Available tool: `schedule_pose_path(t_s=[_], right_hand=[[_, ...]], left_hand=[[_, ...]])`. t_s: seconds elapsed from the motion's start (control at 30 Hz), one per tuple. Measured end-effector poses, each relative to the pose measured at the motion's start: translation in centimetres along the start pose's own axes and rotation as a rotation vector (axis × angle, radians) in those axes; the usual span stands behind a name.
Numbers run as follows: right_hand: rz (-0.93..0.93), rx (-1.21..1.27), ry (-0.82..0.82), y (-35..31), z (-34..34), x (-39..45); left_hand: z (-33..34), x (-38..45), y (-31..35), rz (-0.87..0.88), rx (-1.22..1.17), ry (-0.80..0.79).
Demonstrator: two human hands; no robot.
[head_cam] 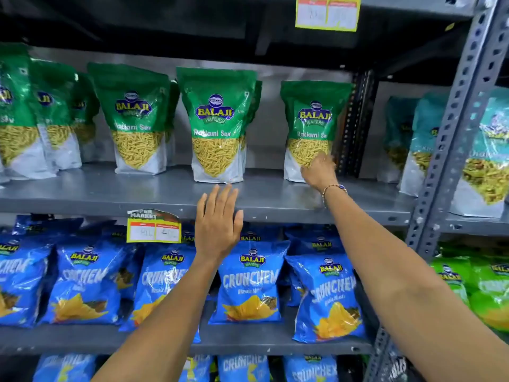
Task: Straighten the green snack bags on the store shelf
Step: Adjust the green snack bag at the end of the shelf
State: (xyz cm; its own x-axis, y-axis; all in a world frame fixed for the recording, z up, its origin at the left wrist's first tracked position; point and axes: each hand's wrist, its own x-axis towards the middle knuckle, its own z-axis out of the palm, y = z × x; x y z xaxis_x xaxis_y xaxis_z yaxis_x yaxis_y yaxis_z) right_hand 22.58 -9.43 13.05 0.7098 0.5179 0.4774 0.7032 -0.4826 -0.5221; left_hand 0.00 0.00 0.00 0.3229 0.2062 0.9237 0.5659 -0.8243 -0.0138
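Several green snack bags stand upright in rows on the grey metal shelf (110, 191). The rightmost green bag (314, 117) stands near the shelf's right upright. My right hand (319, 170) rests against its lower right corner, fingers curled on the bag's bottom. The middle green bag (216, 125) stands upright facing forward. My left hand (217, 224) is just below and in front of it, fingers spread, holding nothing and apart from the bag. Another green bag (135, 117) stands to the left, and more green bags (35, 114) crowd the far left.
Blue chip bags (248, 282) fill the shelf below. A yellow price tag (154, 228) hangs on the shelf edge. A perforated grey upright (451, 150) stands at the right, with teal bags (484, 150) beyond it. The upper shelf (192, 20) overhangs closely.
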Motion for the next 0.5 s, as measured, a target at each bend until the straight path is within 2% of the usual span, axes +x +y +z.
schedule_pose_path(t_s=[0.23,0.5], right_hand=[[0.220,0.237,-0.095,-1.2,1.3,2.2],[0.212,0.250,-0.060,-0.9,3.0,3.8]], left_hand=[[0.9,-0.2,-0.1,0.018,0.041,0.105],[1.0,-0.1,-0.2,0.031,0.093,0.161]])
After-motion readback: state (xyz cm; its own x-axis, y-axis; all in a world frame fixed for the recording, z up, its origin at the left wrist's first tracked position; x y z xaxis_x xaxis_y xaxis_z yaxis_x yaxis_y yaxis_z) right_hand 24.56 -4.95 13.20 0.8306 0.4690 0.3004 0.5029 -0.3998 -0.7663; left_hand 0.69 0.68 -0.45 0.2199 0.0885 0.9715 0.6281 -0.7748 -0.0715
